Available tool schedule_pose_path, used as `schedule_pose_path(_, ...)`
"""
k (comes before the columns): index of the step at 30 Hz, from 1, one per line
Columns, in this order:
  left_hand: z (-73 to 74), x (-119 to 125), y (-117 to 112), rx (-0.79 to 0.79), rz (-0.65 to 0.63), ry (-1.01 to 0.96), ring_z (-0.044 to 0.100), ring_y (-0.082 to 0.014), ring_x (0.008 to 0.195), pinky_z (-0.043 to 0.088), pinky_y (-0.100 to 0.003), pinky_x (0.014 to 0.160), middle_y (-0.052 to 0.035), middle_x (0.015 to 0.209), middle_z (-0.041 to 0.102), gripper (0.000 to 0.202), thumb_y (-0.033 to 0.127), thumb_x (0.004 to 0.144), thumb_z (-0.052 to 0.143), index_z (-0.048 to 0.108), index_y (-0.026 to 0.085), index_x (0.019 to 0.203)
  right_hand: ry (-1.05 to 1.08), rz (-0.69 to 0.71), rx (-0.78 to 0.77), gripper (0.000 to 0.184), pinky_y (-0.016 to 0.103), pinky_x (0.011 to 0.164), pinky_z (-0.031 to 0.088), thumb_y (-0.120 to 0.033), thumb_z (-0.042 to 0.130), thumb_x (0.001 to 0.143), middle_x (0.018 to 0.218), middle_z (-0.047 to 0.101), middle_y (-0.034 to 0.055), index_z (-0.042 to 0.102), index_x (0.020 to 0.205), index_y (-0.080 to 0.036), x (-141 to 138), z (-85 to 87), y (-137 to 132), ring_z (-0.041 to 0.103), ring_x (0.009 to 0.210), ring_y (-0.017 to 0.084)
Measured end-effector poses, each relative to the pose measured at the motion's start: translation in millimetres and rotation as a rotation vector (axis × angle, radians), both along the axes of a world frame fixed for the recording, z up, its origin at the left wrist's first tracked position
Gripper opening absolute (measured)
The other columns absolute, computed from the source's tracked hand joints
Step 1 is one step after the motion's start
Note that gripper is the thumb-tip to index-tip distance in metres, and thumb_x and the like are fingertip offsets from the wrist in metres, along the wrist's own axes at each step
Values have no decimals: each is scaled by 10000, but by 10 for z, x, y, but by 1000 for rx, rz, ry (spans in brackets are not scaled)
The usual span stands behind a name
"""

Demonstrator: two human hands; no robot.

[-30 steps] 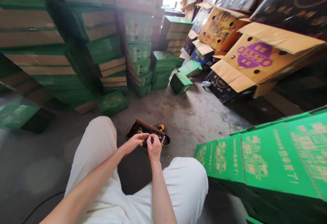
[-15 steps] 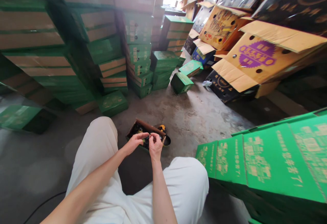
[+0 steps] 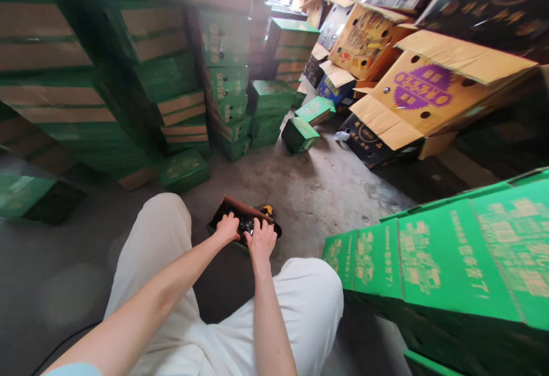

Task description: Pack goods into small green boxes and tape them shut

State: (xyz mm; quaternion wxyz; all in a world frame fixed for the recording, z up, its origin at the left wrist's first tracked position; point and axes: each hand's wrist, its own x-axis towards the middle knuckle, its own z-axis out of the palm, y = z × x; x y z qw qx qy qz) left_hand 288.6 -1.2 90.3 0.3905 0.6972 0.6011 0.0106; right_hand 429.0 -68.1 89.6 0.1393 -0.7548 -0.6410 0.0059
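A second ago both hands were raised just above the small dark box (image 3: 215,219), fingertips pinched together over something tiny; now both have dropped into it. Judging by that, the fine fingertip work has given way to reaching among what lies in the box.

At the far left stand stacks of green cartons (image 3: 183,169). Nearer, the left forearm runs in from the lower left over the white trouser leg (image 3: 158,239), and the left hand (image 3: 227,228) sits at the box's left part, knuckles up and fingers curled down inside. Whether they close on anything is hidden, so I cannot tell its grip.

The box lies on the concrete floor (image 3: 330,187) between the knees, a brown flap (image 3: 245,208) along its far edge and a yellow bit (image 3: 268,210) at its far right corner.

The right hand (image 3: 261,240) comes straight in from the near side, wrist level, fingers stretched forward and slightly spread over the dark contents, closed on nothing that shows.

Just to the right lean flattened green cartons (image 3: 429,262), and far right an orange carton (image 3: 422,87) with purple print
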Motion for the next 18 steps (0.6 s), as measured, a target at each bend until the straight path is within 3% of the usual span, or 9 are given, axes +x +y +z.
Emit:
schedule_pose_path(3, 27, -80, 31, 17, -85, 72, 585, -392, 1234, 489, -421, 994, -202, 1344, 611, 483, 140, 604, 842, 732, 157, 1074, -17, -37, -16, 227, 392, 855, 413, -193, 695, 888, 1030, 698, 143, 702, 1115, -178, 20, 32, -2, 593, 1018, 305)
schedule_pose_path(5, 58, -181, 97, 24, -138, 91, 643, -339, 1134, 496, -375, 964, -150, 1210, 685, 412, 143, 630, 821, 739, 169, 1033, 77, -66, 24, 108, 345, 804, 415, -219, 628, 944, 934, 687, 97, 689, 1025, -181, 102, 81, -4, 613, 908, 250)
schedule_pose_path(8, 102, -335, 214, 47, -186, 96, 665, -286, 1093, 485, -331, 960, -85, 1049, 740, 246, 116, 729, 715, 744, 197, 960, 241, -119, 131, 149, 292, 747, 427, -287, 545, 1004, 946, 669, 62, 656, 1015, -189, 185, 152, -7, 626, 849, 203)
schedule_pose_path(11, 112, -420, 246, 64, -201, 89, 680, -290, 1085, 477, -343, 969, -98, 992, 757, 196, 71, 771, 639, 742, 198, 879, 257, -72, 159, 141, 270, 741, 453, -290, 537, 999, 1025, 642, 66, 637, 1033, -197, 97, 154, 41, 644, 876, 193)
schedule_pose_path(15, 86, -433, 153, 79, -184, 40, 682, -301, 1101, 487, -346, 959, -128, 1068, 759, 277, 95, 776, 662, 733, 198, 1023, 153, -12, -93, 151, 276, 720, 475, -216, 588, 949, 1133, 651, 95, 668, 1078, -209, -103, -2, 235, 677, 794, 174)
schedule_pose_path(18, 74, -399, 65, 88, -207, -38, 665, -290, 1144, 485, -329, 977, -124, 1140, 754, 360, 112, 773, 655, 732, 196, 1114, 165, -27, -224, 191, 305, 768, 507, -175, 617, 927, 1093, 710, 113, 712, 1088, -212, -86, -145, 418, 712, 837, 207)
